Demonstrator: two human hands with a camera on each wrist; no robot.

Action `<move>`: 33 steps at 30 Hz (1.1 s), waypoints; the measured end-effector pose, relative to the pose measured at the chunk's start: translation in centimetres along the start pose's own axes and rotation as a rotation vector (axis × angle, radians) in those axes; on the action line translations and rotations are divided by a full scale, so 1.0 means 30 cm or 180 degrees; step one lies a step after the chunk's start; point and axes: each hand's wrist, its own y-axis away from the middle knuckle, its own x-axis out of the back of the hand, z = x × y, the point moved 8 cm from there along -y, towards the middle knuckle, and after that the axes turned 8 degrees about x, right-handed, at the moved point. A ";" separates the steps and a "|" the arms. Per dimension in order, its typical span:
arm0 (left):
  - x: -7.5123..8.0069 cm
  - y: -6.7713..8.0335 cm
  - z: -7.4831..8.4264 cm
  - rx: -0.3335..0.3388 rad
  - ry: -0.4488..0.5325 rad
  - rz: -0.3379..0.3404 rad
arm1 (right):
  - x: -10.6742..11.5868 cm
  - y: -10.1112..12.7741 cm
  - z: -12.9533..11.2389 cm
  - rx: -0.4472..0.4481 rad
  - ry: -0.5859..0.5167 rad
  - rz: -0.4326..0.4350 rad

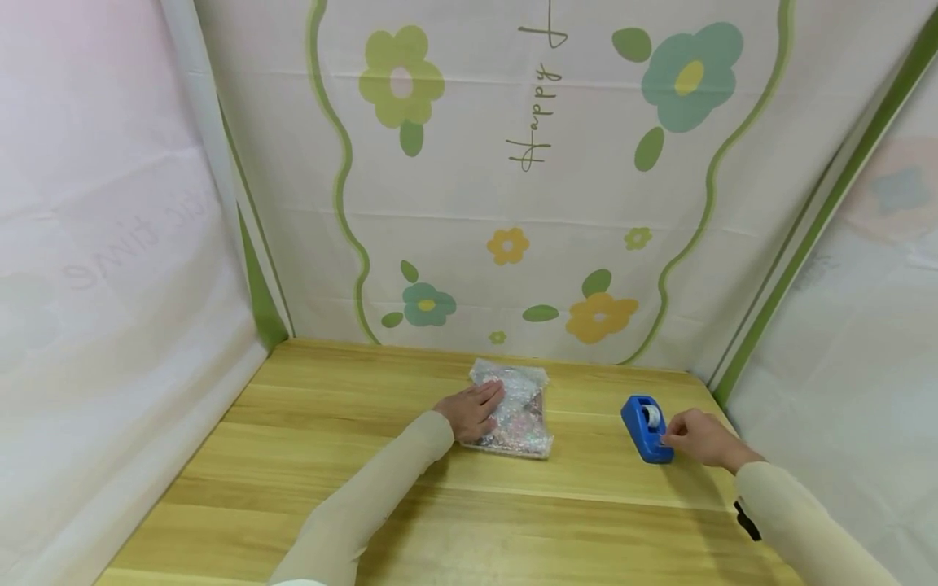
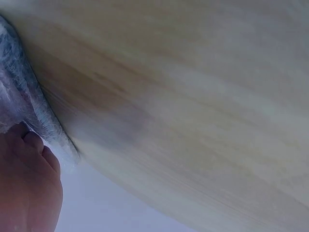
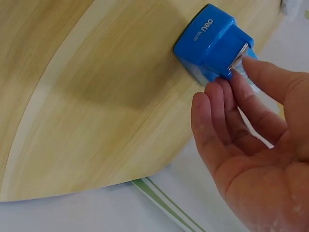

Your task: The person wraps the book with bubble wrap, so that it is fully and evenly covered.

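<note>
A small packet wrapped in bubble wrap (image 1: 526,415) lies on the wooden table (image 1: 330,439) near the back. My left hand (image 1: 489,399) rests flat on its left part, fingers straight. In the left wrist view only the packet's edge (image 2: 21,92) and some of the left hand (image 2: 34,159) show. A blue tape dispenser (image 1: 645,427) stands to the right. My right hand (image 1: 668,431) is at its near end. In the right wrist view my right hand (image 3: 239,72) pinches the tape end at the cutter of the dispenser (image 3: 210,38) with thumb and forefinger.
Flowered cloth walls (image 1: 528,203) close in the table at the back and on both sides. The dispenser stands close to the table's right edge (image 1: 721,415). Bare wood stretches across the front and left of the table.
</note>
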 end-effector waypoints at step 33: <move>0.005 0.002 -0.004 -0.0033 0.0049 0.0038 | -0.046 -0.016 0.041 -0.0978 -0.1463 -0.0465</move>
